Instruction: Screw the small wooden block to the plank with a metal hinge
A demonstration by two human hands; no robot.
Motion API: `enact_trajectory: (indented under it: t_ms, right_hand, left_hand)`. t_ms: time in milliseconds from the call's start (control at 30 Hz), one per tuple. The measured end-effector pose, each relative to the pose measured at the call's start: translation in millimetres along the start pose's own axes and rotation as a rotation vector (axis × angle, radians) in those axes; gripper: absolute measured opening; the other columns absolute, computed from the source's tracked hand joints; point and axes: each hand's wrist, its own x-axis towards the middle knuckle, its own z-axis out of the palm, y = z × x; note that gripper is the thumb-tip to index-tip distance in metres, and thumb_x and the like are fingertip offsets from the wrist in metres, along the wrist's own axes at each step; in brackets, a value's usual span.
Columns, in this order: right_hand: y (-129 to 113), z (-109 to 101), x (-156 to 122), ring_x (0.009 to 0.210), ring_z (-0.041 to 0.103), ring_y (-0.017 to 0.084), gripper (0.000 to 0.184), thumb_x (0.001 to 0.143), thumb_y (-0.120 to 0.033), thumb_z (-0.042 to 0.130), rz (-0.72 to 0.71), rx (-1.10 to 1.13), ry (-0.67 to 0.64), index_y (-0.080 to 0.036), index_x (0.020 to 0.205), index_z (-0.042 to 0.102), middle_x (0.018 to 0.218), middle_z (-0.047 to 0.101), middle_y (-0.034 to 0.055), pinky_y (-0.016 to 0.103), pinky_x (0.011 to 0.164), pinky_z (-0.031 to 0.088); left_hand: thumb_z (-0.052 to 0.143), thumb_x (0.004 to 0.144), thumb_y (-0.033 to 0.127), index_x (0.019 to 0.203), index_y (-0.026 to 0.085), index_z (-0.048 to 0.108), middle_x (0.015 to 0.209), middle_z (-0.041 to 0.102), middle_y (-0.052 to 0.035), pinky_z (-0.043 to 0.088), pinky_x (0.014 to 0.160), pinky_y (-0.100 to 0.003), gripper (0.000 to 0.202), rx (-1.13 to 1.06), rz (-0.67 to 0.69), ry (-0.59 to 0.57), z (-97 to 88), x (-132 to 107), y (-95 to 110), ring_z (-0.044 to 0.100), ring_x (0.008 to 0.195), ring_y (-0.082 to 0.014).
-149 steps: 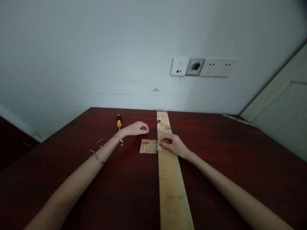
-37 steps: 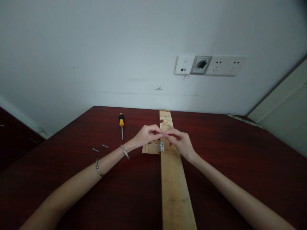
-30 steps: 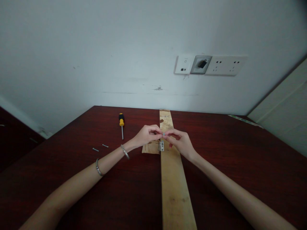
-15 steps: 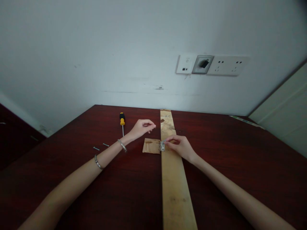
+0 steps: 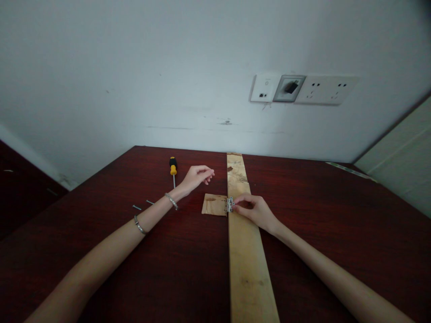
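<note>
A small metal hinge [image 5: 230, 204] sits at the seam between a short wooden piece [image 5: 213, 204] and a long wooden board [image 5: 249, 273]. My right hand [image 5: 257, 213] is over the board, thumb and index finger pinched at the hinge's right edge. My left hand [image 5: 197, 177] hovers above the table, left of the board, with thumb and fingertips pressed together. Whether anything small is between them cannot be made out. A screwdriver [image 5: 173, 168] with a yellow and black handle lies behind my left wrist, its shaft end hidden.
Two screws [image 5: 136, 207] lie on the dark red table [image 5: 161, 278], left of my left forearm. Behind the table rises a pale wall [image 5: 188, 72] with a row of sockets [image 5: 303, 89]. A thin patterned strip [image 5: 350, 171] lies near the right back corner.
My right fingertips have shifted slightly down along the hinge's edge. My left hand has drawn a little to the left, away from the board. The view has shifted slightly.
</note>
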Motion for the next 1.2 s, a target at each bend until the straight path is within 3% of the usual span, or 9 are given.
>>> enact_trajectory:
  t_ms: [333,1200]
  right_hand:
    - [-0.1,-1.8,2.6,0.084,0.068,0.02,0.01,0.079,-0.03,0.067,-0.101,-0.078,-0.065,-0.021,0.08,0.071,0.087,0.073,0.0044,0.036,0.083,0.05]
    - [-5.0,-6.2,3.6,0.086,0.065,0.018,0.004,0.079,-0.023,0.067,-0.152,-0.14,-0.137,-0.022,0.081,0.07,0.09,0.07,0.0033,0.033,0.083,0.049]
  left_hand:
    - [0.066,0.076,0.037,0.074,0.01,0.065,0.069,0.058,-0.0024,0.047,0.052,-0.019,0.027,0.005,-0.038,0.002,1.2,-1.3,0.0,0.054,0.061,-0.0083]
    - [0.064,0.079,0.04,0.076,0.01,0.066,0.069,0.059,-0.0031,0.047,0.052,-0.019,0.03,0.025,-0.053,-0.033,-1.0,-0.4,-4.3,0.054,0.06,-0.0083]
